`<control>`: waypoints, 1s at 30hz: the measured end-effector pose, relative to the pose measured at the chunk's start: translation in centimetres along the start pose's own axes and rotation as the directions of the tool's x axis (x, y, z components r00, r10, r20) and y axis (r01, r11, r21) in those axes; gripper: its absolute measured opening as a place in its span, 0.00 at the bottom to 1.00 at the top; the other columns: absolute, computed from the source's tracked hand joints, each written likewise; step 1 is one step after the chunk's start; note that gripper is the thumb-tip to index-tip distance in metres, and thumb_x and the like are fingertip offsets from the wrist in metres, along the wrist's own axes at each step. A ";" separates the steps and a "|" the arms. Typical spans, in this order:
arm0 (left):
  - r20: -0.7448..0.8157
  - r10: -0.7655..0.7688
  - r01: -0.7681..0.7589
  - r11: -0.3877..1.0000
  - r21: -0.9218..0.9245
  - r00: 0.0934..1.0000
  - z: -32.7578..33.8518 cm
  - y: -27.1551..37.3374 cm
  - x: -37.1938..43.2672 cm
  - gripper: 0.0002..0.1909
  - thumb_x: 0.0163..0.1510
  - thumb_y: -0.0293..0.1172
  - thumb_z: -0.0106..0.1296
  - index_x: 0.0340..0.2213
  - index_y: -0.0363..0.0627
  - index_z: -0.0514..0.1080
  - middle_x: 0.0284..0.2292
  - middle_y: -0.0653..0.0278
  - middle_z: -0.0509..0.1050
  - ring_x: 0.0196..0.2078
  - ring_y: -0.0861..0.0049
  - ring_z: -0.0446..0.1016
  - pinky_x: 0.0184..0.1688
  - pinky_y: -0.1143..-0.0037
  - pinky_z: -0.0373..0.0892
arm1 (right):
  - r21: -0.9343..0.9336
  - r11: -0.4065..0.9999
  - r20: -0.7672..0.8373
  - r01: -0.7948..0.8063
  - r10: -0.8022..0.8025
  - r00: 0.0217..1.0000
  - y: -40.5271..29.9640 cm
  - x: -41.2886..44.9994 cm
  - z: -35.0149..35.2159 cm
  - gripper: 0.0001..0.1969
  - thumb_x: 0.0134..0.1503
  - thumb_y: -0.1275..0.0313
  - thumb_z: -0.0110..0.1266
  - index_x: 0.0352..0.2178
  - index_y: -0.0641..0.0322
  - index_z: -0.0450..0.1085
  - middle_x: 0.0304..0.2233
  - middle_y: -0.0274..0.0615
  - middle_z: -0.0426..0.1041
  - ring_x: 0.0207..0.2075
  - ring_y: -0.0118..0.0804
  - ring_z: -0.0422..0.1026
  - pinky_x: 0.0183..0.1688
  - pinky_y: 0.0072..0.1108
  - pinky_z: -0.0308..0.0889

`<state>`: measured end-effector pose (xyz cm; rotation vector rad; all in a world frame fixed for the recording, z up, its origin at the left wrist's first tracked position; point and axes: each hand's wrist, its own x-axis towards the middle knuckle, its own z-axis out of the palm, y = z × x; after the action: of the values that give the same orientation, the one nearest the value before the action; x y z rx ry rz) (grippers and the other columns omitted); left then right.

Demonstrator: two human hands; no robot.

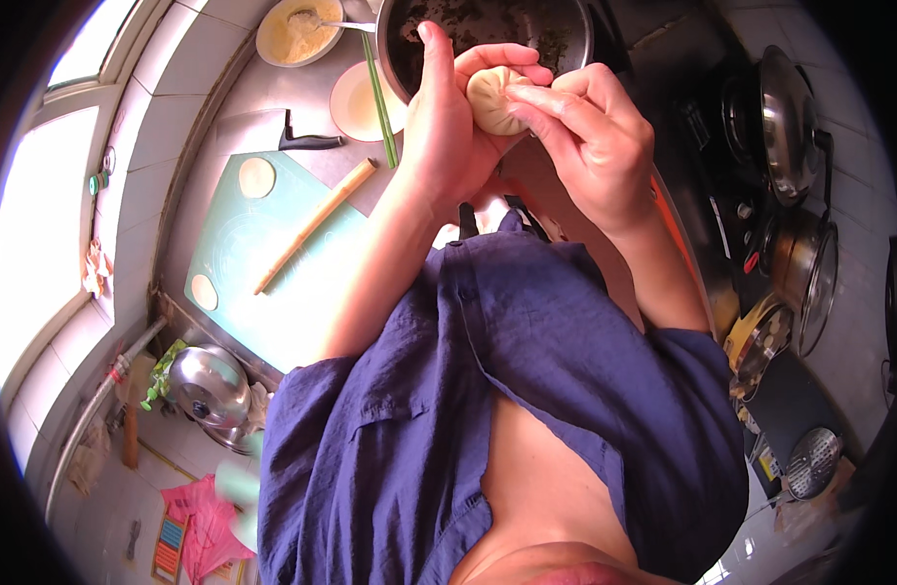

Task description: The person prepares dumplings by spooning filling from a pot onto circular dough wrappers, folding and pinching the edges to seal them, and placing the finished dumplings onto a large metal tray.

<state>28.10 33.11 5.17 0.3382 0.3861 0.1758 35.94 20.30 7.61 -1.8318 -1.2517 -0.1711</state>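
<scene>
A round, pleated dough bun (494,101) rests in my left hand (456,124), whose thumb points up and whose fingers curl behind the bun. The fingertips and thumb of my right hand (595,139) pinch the pleats near its centre. Behind both hands is a large metal pan (492,29) with dark green bits of filling on its bottom. On the green board (302,227) lie a wooden rolling pin (317,227) and two flat dough rounds, one near the top (257,178) and one at the lower left (205,292).
A cleaver (309,140) lies above the board. Green chopsticks (380,102) cross a pale bowl (350,102); a bowl of flour-like powder (298,47) holds a spoon. At right stand a wok (785,124) and a lidded pot (799,270). A metal lid (209,384) is at lower left.
</scene>
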 end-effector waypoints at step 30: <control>-0.132 0.114 -0.118 0.993 -0.019 0.985 -2.6 3.7 -6.7 0.42 0.61 0.66 0.25 0.41 0.31 0.68 0.41 0.46 0.74 0.44 0.58 0.75 0.51 0.63 0.73 | 0.000 1.000 -0.192 -0.012 0.011 0.981 -9.9 -2.9 2.7 0.17 0.55 0.73 0.60 0.47 0.60 0.74 0.31 0.37 0.70 0.24 0.25 0.67 0.25 0.17 0.64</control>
<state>20.55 35.77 6.52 0.3237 0.4936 0.3180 25.57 21.25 10.16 -1.7774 -1.1065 -0.3337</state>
